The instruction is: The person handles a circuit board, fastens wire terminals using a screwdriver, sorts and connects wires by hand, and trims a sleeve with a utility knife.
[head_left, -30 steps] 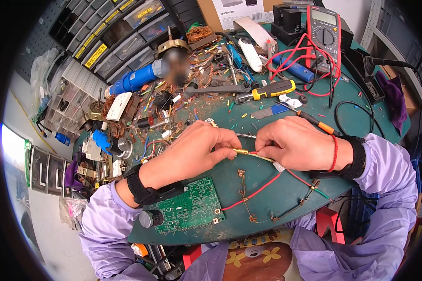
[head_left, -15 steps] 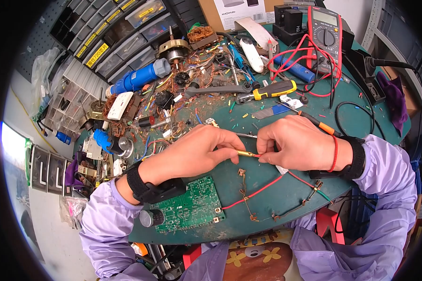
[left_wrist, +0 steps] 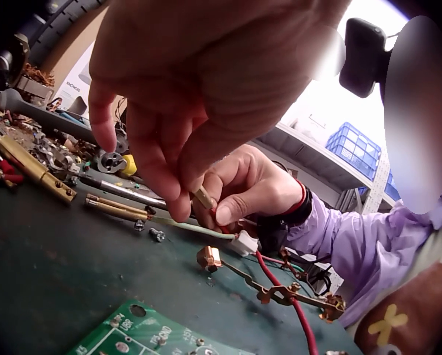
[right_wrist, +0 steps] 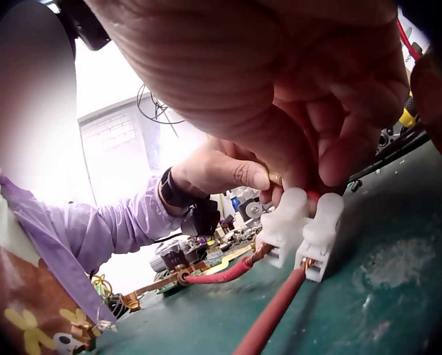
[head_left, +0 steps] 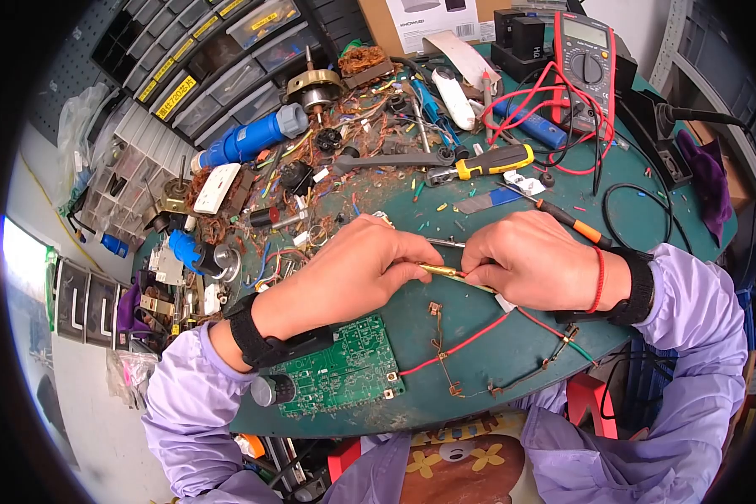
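Both hands work close in front of me, each pinching between thumb and fingertips: my left hand (head_left: 365,260) has the brass pin (left_wrist: 203,197), my right hand (head_left: 533,260) the red wire (head_left: 464,275). The pin lies between them, nearer the left, its long axis running from about nine o'clock to just past three, where the wire meets its end. How far the wire sits inside I can't tell; fingers cover the join. Just below, a second brass pin (left_wrist: 117,208) lies on the table with a pale green lead. From the held pin, the white lever connectors (right_wrist: 318,238) are near, at four o'clock. At six, a copper contact strip (left_wrist: 280,293) crosses a red cable (left_wrist: 304,323); between seven and eight lies the green circuit board (head_left: 340,365). Farther, toward one o'clock, rests a yellow-and-black handled tool (head_left: 496,161), and beyond it the multimeter (head_left: 586,71).
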A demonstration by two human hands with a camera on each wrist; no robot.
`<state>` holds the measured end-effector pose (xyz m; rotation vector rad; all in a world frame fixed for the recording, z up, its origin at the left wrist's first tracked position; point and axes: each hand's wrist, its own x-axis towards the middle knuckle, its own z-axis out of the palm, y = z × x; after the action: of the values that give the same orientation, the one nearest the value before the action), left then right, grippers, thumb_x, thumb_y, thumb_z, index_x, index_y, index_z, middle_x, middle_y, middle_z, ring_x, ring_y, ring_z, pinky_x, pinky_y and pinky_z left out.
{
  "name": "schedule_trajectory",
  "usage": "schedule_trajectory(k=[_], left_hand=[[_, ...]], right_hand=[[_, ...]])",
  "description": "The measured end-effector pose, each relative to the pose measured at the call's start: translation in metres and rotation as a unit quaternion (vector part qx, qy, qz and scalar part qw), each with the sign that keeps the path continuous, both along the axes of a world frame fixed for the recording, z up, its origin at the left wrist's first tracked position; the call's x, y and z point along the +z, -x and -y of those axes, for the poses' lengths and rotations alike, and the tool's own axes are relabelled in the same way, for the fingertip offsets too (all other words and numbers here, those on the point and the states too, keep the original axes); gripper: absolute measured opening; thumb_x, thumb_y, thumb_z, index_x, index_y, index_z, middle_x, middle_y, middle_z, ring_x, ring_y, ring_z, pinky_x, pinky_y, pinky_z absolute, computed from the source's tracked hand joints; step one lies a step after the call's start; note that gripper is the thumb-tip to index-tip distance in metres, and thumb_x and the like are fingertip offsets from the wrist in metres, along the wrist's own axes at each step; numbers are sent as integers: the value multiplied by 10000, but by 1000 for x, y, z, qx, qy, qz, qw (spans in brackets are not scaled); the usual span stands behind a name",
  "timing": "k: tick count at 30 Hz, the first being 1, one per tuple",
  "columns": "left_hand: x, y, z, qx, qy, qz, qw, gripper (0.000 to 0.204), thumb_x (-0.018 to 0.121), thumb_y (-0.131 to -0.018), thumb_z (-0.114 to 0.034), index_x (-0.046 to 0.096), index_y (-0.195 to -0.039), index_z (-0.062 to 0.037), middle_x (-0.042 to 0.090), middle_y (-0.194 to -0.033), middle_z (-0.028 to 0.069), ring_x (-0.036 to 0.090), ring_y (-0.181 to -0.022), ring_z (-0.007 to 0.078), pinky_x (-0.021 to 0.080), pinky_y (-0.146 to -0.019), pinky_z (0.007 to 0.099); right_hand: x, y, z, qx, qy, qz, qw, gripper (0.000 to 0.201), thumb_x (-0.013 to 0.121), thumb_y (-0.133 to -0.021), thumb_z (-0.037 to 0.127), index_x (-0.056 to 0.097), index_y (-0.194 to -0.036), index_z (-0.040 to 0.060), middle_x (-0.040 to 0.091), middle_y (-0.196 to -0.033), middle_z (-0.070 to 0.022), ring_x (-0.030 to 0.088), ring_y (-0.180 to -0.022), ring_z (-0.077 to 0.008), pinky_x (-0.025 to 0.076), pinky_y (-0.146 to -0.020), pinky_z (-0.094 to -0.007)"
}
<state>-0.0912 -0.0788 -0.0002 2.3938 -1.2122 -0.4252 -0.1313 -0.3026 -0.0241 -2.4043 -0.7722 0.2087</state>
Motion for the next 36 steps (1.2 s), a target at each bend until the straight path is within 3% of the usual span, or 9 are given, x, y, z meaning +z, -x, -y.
schedule_trajectory(k=[4,6,19,22,27,36], left_hand=[[0,1,1,3,8,-2,1000,177,661,-837,-122,698,-1007,-91,685,-817,66,608,-778,235,402,-868,346],[2,2,2,17,-11,-7,1000,179,657,-844,-130,699,-1013,-89,696,-843,60,615,-800,235,405,-890,350],[0,6,3,12,-30,39,999,184,634,-873,-158,708,-1034,-108,711,-851,54,616,-844,238,381,-967,353],[-4,7,2,3,2,92,996,177,641,-864,-139,710,-1022,-103,708,-834,63,618,-805,235,389,-943,349],[0,3,6,43,-6,-24,999,150,656,-849,-118,709,-986,-87,704,-859,67,619,-785,229,413,-856,341],[-1,1,5,17,6,10,1000,133,662,-845,-126,711,-962,-85,696,-834,62,594,-766,228,414,-779,348]], right_hand=[[0,0,0,2,13,-5,1000,85,617,-775,77,680,-810,33,650,-733,-134,621,-693,-320,459,-609,-402],[-5,0,0,0,-31,16,999,75,596,-708,50,663,-742,48,599,-652,-167,607,-689,-361,430,-574,-454],[-7,-2,1,16,-23,25,999,43,589,-699,41,630,-707,28,586,-644,-177,601,-673,-372,425,-567,-462],[-8,-2,1,21,-19,28,999,58,585,-700,40,640,-715,30,589,-646,-179,602,-672,-371,427,-567,-459],[-5,-2,1,0,-32,0,999,84,586,-716,57,660,-750,33,604,-665,-177,610,-680,-364,435,-571,-453],[-6,-4,1,8,-23,-18,1000,87,582,-728,69,663,-747,44,608,-662,-169,606,-668,-360,433,-572,-452]])
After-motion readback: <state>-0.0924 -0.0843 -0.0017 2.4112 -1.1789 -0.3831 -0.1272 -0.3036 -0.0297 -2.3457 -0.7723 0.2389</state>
